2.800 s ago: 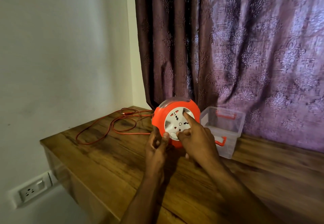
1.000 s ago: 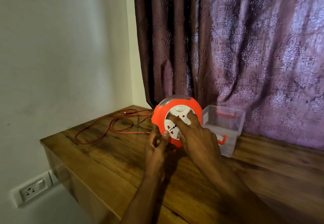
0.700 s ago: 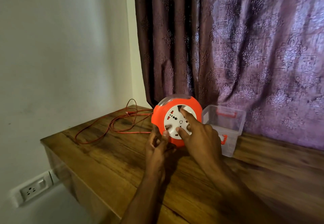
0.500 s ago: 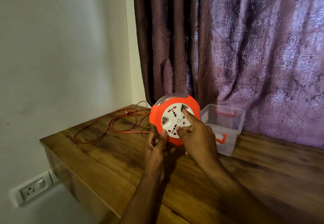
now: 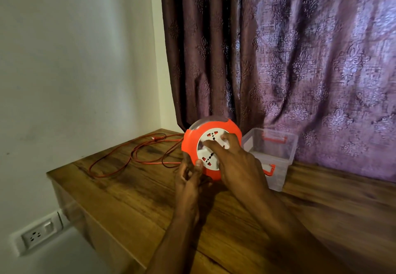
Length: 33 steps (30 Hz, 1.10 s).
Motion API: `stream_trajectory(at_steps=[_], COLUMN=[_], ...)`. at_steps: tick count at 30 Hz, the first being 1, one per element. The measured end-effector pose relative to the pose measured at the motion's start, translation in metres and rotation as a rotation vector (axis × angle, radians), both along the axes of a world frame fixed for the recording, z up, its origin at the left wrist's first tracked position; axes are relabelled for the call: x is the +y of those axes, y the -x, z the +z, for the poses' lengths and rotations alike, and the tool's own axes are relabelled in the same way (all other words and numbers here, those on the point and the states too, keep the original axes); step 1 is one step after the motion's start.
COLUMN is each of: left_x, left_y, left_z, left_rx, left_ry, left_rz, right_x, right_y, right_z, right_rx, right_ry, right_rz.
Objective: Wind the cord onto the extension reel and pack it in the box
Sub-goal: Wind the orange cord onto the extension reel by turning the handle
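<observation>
Orange reel (image 5: 211,148) upright on tabletop (image 5: 150,198). Right hand (image 5: 235,162): fingers (image 5: 214,145) spread flat on white socket disc, gripping nothing. Left hand (image 5: 188,179) pinches reel's lower rim. Cord (image 5: 128,160) in loose loops left of reel, so could snag or tangle while winding. Clear box (image 5: 272,155) just right of reel. Tabletop edge left of loops, so cord might slide off.

Counted on the wooden table (image 5: 137,205): one orange extension reel (image 5: 211,147), one loose red cord (image 5: 128,162), one clear plastic box (image 5: 276,158) bearing two orange handles. Two hands present: left hand (image 5: 188,179), right hand (image 5: 237,162). One wall socket (image 5: 35,236). One curtain (image 5: 278,55).
</observation>
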<state>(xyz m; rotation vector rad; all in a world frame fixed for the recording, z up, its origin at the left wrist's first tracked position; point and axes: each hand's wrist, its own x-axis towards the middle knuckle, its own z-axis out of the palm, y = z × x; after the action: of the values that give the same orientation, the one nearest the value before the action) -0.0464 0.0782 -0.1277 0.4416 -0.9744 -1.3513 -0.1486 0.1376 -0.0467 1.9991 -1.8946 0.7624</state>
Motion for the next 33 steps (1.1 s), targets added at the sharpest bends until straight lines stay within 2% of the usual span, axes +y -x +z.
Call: stream_trajectory(at_steps=[6, 11, 15, 19, 22, 24, 26, 28, 31, 33], left_x=[-0.002, -0.005, -0.005, -0.003, -0.003, -0.002, -0.003, -0.005, -0.006, -0.006], left_y=[-0.001, -0.001, -0.001, -0.001, 0.001, 0.001, 0.001, 0.001, 0.000, 0.000], left_z=[0.001, -0.003, -0.004, -0.005, -0.004, -0.002, -0.003, -0.004, -0.006, -0.005], left_rx=[-0.011, -0.053, -0.070, -0.124, -0.110, -0.086, -0.071, -0.072, -0.077, -0.088], left_ry=[0.045, 0.020, 0.028, 0.045, 0.034, 0.041, 0.033, -0.011, -0.021, -0.012], left_rz=[-0.009, -0.002, -0.017, -0.024, -0.037, -0.027, -0.007, 0.022, 0.037, 0.022], right_x=[-0.001, -0.003, -0.006, -0.006, -0.006, -0.009, -0.011, -0.011, -0.012, -0.011], right_y=[0.003, 0.006, 0.006, 0.006, 0.004, 0.003, 0.002, 0.000, 0.002, 0.005], right_z=[-0.003, -0.008, -0.013, -0.014, -0.014, -0.013, -0.010, -0.008, -0.006, -0.004], right_rx=[0.028, 0.092, 0.054, -0.089, -0.246, -0.477, -0.768, -0.959, -0.972, -0.829], right_ry=[-0.140, -0.033, 0.061, 0.177, 0.180, 0.098, 0.016, -0.029, -0.078, -0.071], right_rz=[-0.013, -0.071, -0.127, -0.154, -0.199, -0.204, -0.106, 0.003, 0.034, -0.018])
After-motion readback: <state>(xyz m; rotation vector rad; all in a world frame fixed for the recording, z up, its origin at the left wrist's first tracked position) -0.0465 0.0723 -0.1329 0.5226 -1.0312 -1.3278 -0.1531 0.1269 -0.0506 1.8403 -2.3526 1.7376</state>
